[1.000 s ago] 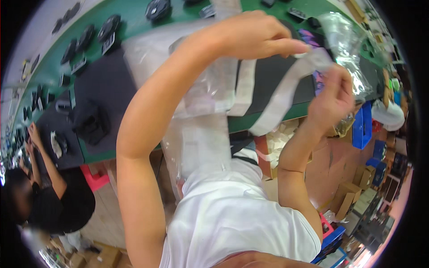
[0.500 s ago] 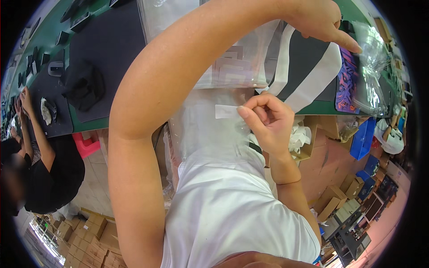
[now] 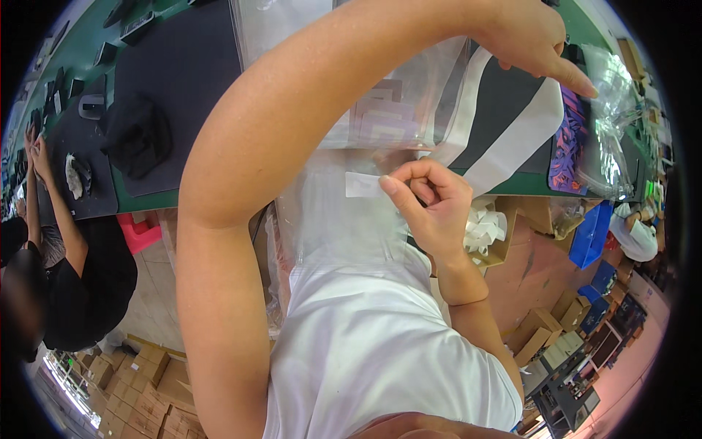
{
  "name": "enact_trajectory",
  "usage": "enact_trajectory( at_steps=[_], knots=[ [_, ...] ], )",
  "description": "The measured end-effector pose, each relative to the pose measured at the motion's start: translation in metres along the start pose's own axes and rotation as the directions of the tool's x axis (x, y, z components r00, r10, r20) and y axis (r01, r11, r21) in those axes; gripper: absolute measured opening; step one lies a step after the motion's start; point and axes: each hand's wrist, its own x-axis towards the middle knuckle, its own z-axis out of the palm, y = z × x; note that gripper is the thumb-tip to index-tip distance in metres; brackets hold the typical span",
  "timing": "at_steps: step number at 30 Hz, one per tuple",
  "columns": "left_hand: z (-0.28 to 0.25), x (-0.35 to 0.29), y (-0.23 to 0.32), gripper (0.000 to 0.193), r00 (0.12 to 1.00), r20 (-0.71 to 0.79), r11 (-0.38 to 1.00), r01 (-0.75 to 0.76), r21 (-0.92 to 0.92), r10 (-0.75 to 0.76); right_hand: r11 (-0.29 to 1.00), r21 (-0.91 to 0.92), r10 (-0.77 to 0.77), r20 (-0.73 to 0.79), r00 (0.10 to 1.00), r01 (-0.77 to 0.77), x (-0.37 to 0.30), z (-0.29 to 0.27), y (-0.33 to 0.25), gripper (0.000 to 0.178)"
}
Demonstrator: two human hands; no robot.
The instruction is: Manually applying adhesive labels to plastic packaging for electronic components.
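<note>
My left arm crosses over the table, and my left hand is at the far right with one finger stretched out and the others curled. Two lengths of a white paper strip run in under that hand, which seems to grip it; the grip itself is hidden. Nearer to me, my right hand pinches the edge of a small white label between thumb and forefinger. Behind the label, a clear plastic bag hangs over the table's front edge. Pale printed cards show through clear plastic on the table.
A black mat and a black cap lie on the left. At the right are a purple patterned mat and shiny plastic wrap. Below sits a box of white paper scraps. A person in black works on the left.
My right hand has drifted slightly left with the label still pinched. My left hand shows a little lower and farther right, along with the strip; the whole view has shifted slightly.
</note>
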Motion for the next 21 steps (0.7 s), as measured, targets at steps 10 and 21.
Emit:
enact_trajectory(
  at_steps=[10,21],
  knots=[
    [0.005,0.004,0.007,0.072,0.997,-0.064,0.998,0.049,-0.031,-0.051,0.961,-0.222,-0.2,-0.151,0.968,0.164,0.001,0.013,0.011,0.012],
    [0.01,0.011,-0.021,0.08,0.994,0.101,0.995,0.045,-0.093,-0.036,0.563,-0.573,-0.151,0.637,0.756,0.596,-0.021,-0.008,-0.013,0.099]
  ],
)
